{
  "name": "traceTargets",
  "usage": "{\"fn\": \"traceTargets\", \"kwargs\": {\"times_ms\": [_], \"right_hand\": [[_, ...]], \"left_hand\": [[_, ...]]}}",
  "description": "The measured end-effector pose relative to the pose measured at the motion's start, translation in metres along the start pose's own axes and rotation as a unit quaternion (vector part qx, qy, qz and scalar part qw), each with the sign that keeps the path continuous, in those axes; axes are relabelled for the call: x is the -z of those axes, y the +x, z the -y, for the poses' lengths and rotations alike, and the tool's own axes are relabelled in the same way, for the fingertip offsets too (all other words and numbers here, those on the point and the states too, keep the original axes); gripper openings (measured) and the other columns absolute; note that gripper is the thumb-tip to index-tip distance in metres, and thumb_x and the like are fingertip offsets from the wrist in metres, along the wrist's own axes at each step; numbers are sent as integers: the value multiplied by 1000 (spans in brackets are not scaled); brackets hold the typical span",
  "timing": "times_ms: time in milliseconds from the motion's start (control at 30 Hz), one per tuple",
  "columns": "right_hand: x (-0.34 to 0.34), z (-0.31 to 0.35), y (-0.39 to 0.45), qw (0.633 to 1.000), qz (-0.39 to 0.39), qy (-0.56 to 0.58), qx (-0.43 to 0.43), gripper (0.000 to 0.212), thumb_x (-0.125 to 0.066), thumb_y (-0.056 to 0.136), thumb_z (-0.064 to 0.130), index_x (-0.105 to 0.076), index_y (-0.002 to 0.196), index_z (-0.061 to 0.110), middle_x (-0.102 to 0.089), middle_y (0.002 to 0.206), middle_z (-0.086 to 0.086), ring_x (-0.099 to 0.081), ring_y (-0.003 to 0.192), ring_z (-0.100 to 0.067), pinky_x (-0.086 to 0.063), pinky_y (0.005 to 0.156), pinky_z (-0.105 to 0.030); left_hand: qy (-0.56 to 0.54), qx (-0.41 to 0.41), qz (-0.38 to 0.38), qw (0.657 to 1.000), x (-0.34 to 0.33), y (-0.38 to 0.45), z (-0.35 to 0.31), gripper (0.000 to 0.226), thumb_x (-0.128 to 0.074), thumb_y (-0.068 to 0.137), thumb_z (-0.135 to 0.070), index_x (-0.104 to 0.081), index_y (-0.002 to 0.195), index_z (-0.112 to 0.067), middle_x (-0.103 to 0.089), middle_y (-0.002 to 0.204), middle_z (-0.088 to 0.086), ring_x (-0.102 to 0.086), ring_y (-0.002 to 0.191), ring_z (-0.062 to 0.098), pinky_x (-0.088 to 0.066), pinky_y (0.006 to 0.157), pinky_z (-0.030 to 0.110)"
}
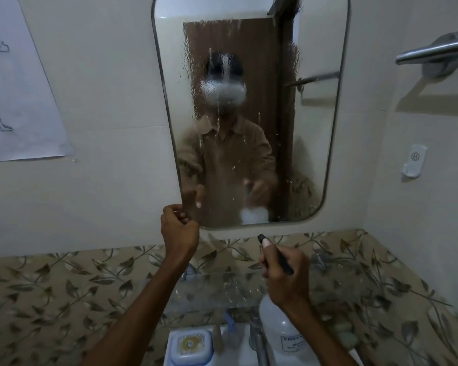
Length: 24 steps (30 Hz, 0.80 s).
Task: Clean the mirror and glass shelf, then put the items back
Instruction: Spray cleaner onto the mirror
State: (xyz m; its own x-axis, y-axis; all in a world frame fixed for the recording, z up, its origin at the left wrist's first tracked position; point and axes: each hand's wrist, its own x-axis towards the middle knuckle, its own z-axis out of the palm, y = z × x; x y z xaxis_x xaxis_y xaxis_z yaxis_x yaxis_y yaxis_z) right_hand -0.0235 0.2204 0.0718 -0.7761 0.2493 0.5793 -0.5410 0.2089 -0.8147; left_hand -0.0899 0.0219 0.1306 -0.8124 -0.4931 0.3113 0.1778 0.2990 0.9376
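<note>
Fingers of the right hand grip a white spray bottle, nozzle facing the wet, streaked mirror on the far wall. Left hand is a loose, empty fist at the mirror's lower left corner. Between the arms, below the mirror, sits the glass shelf.

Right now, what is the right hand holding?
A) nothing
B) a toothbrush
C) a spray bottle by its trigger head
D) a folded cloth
C: the right hand curls its grip round the trigger head of the white spray bottle, nozzle aimed at the wet mirror.
</note>
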Motion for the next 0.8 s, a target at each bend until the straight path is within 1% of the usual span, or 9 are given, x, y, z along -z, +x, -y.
{"fn": "traceTargets", "kwargs": {"times_ms": [67, 167, 267, 333, 400, 500, 567, 700, 800], "right_hand": [[-12, 4, -5, 999, 34, -1, 14, 69, -49, 95, 64, -55, 57, 7, -49, 47, -14, -45, 42, -38, -36, 38, -48], [-19, 5, -8, 998, 49, 26, 6, 52, -52, 98, 49, -63, 63, 13, -60, 52, -10, -57, 46, -33, -46, 44, -53], [-9, 0, -6, 998, 6, 51, -28, 49, -51, 96, 48, -65, 65, 13, -64, 55, -10, -60, 47, -27, -50, 43, -45], [5, -6, -4, 995, -32, 66, -64, 51, -52, 92, 52, -65, 65, 12, -61, 52, -9, -54, 43, -20, -44, 42, -32], [22, -12, 1, 992, -75, 60, -87, 48, -54, 93, 53, -66, 67, 14, -59, 51, -7, -51, 42, -19, -41, 42, -27], [42, -17, 11, 987, -135, 38, -76, 46, -54, 99, 45, -67, 67, 16, -65, 54, -6, -58, 44, -21, -43, 42, -24], [52, -20, 17, 984, -160, 24, -75, 46, -53, 100, 44, -69, 70, 14, -70, 62, -7, -68, 56, -27, -50, 48, -30], [58, -19, 14, 989, -129, 34, -65, 51, -51, 98, 46, -67, 72, 5, -67, 62, -12, -64, 54, -29, -47, 44, -24], [47, -14, 4, 990, -90, 66, -91, 52, -52, 96, 50, -63, 69, 7, -60, 56, -14, -54, 46, -26, -41, 41, -25]], "left_hand": [[-4, 8, 2, 1000, 1, -2, 2, 37, -60, 83, 3, -49, 110, -21, -58, 109, 9, -61, 94, 24, -58, 85, 42], [-3, 14, 7, 1000, -1, -7, 4, 35, -60, 84, 1, -48, 108, -22, -59, 106, 8, -62, 94, 26, -57, 84, 42], [-5, 17, 14, 1000, -2, -11, 7, 37, -59, 83, 1, -47, 109, -23, -59, 106, 8, -62, 94, 26, -57, 85, 44], [-7, 17, 16, 1000, -2, -13, 8, 38, -59, 83, 2, -46, 109, -23, -59, 105, 9, -62, 94, 29, -57, 84, 46], [-8, 19, 17, 1000, -4, -13, 10, 39, -58, 83, 3, -45, 110, -23, -59, 104, 11, -62, 93, 31, -56, 82, 46], [-14, 24, 14, 1000, -8, -13, 11, 42, -58, 85, 5, -43, 110, -24, -59, 103, 12, -63, 93, 30, -57, 81, 43], [-18, 25, 12, 999, -10, -12, 12, 42, -58, 85, 5, -43, 111, -24, -59, 103, 11, -62, 92, 28, -57, 82, 41], [-31, 21, 13, 999, -9, -14, 17, 39, -57, 87, 5, -45, 110, -24, -58, 96, 3, -61, 87, 20, -55, 74, 31], [-42, 5, 22, 999, 0, -14, 22, 35, -56, 88, 3, -51, 113, -21, -61, 93, -3, -60, 80, 8, -52, 61, 14]]}}
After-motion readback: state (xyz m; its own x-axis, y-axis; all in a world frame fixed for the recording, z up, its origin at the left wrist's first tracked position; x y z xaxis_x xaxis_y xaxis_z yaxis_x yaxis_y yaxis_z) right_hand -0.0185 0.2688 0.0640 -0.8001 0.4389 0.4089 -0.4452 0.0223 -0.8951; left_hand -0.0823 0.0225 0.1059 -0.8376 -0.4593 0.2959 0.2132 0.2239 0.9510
